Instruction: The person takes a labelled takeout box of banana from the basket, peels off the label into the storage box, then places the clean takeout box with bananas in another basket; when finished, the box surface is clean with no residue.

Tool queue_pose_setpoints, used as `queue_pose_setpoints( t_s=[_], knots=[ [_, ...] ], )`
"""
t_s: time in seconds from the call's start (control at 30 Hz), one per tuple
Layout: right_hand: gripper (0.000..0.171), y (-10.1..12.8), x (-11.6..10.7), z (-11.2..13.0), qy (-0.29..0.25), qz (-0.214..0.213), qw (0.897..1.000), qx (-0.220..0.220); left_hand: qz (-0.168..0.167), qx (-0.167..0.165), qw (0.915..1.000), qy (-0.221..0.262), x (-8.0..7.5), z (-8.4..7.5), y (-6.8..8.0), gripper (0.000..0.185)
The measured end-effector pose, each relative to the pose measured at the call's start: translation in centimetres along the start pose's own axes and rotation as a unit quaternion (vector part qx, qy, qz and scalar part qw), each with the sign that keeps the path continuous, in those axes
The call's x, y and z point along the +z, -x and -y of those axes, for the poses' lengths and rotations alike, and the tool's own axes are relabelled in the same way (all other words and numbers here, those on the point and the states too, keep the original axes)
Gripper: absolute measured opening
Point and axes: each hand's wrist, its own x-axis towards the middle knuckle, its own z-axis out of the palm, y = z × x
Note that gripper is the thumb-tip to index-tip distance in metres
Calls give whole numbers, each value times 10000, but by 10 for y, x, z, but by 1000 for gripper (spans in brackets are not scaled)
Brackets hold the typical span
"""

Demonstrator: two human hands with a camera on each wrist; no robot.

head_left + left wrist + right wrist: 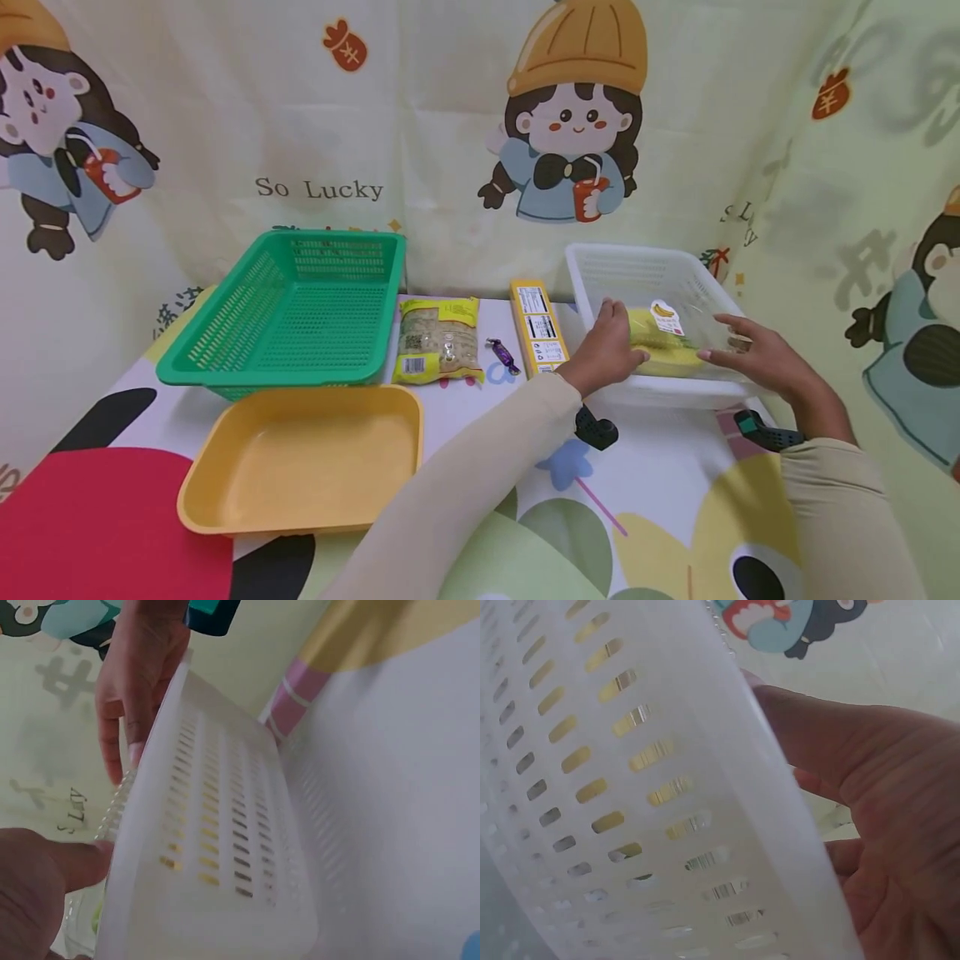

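Note:
A clear plastic box (693, 321) with yellow contents and a banana-picture label (664, 317) lies inside the white slotted basket (600, 275). My left hand (609, 350) grips its left side, thumb toward the near edge. At its right end, my right hand (768, 354) holds the corner between thumb and fingers. In the left wrist view, the left thumb (79, 862) reaches to the basket's rim, with the clear box's ridged edge just beyond. The right wrist view shows the right hand (885, 765) behind the basket wall (652, 787), its fingertips partly hidden.
A yellow box (538, 325) stands close left of the white basket, beside a purple wrapped candy (502, 356) and a yellow-and-clear food bag (438, 342). Farther left are a green basket (168, 367) and an orange-yellow tray (300, 471). A printed curtain (442, 125) hangs behind.

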Motion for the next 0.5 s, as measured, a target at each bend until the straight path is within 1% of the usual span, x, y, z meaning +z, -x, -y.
queue_pose_setpoints(
  t_s=[0.13,0.2,0.27,0.37,0.5],
  knots=[
    [88,1,0,1,127,-33,9999,-4,-289,-146,9995,-3,3,-5,-1,74],
    [93,1,-1,2,140,-24,9999,9,-470,-161,9988,-36,3,-6,-1,66],
    [98,1,-1,3,151,4,9999,23,-583,-158,9981,-115,4,-8,-1,59],
    [101,1,0,5,198,52,9998,21,-673,-118,9974,-233,4,-8,-1,51],
    [92,2,1,5,443,-4,9990,-36,-686,-19,9973,-262,5,-6,-1,50]
  ],
)
